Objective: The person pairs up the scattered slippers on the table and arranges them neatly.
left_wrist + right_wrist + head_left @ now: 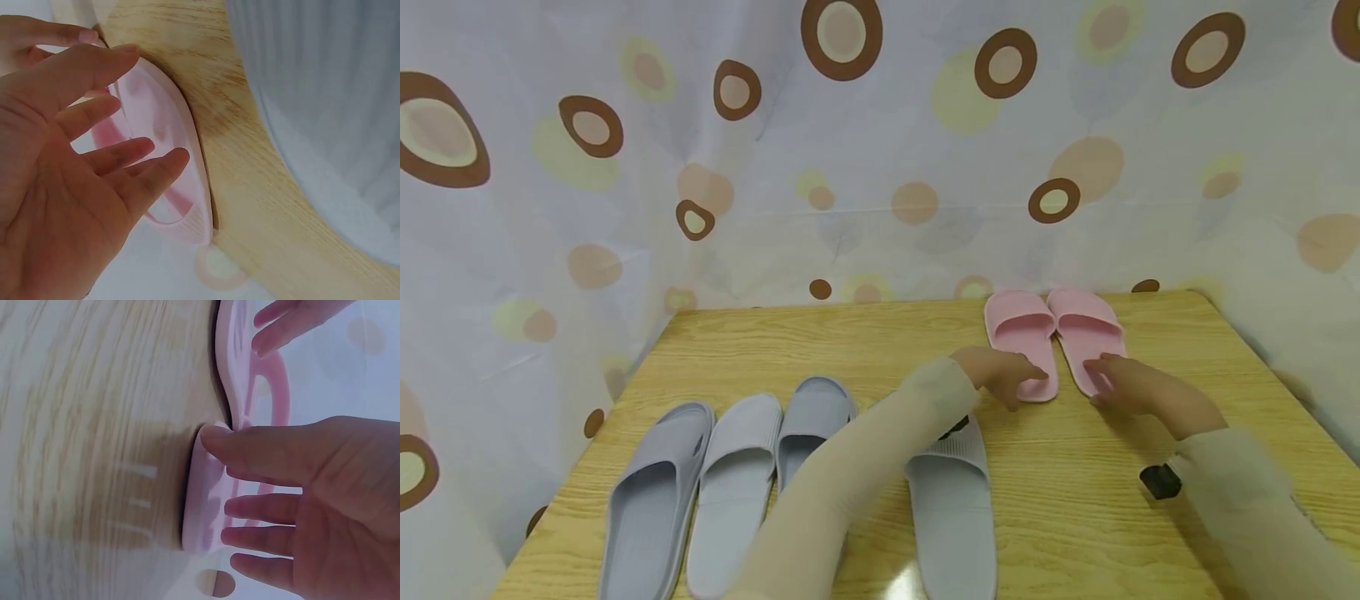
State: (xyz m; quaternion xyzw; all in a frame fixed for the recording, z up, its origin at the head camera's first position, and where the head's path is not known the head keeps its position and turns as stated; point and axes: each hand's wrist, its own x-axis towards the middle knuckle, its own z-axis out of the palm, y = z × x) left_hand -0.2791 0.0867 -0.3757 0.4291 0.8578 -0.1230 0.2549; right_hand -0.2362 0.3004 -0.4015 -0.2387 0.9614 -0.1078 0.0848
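A pair of pink slippers stands side by side at the back right of the wooden table, toes toward the curtain. Over the heel of the left pink slipper [1018, 333] reaches my left hand [1000, 375], its fingers loosely bent and holding nothing in the left wrist view. At the heel end of the right pink slipper [1086, 335] is my right hand [1138, 392]. In the right wrist view its fingers are spread, with the thumb [215, 440] at the heel edge; whether it touches the slipper I cannot tell.
Several slippers line the front left of the wooden table [1075, 517]: a grey slipper [643, 508], a pale slipper [726, 525], another grey slipper [816, 408], and a pale slipper [955, 525] partly under my left arm. A patterned curtain [880, 150] surrounds the back and sides.
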